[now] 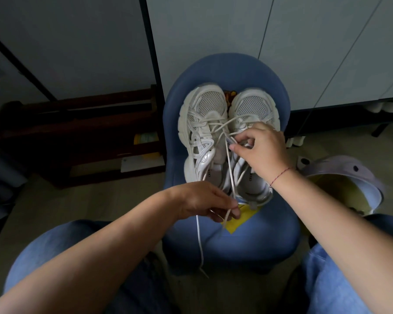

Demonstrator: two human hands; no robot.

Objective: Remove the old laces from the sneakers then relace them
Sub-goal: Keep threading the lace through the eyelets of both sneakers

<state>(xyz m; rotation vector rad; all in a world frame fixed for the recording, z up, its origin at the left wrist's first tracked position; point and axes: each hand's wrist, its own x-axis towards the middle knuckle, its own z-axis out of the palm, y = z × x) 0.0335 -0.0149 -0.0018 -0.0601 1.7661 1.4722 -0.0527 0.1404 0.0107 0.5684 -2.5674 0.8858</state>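
Head cam: blue chair (225,66) smack in the middle, white sneakers (204,105) side by side on the seat, toes toward 12 o'clock. Right hand (261,148) at 3 o'clock of the pair, pinching the laces (199,239). Left hand (202,200) at 6 o'clock, gripping loose ends, one tail dangling lower.

Both arms are bare and reach out from the body toward the far middle. The left forearm (100,257) rises from the near left corner. Its left grip (202,200) sits low and near, back of the hand up, thumb and curled fingers pinching a thin cream-white cord lace (228,164). The right forearm (327,211) slants in from the near right. The right grip (261,150) lies farther off, knuckles up, thumb and forefinger pinching the lace, its other fingers curled.
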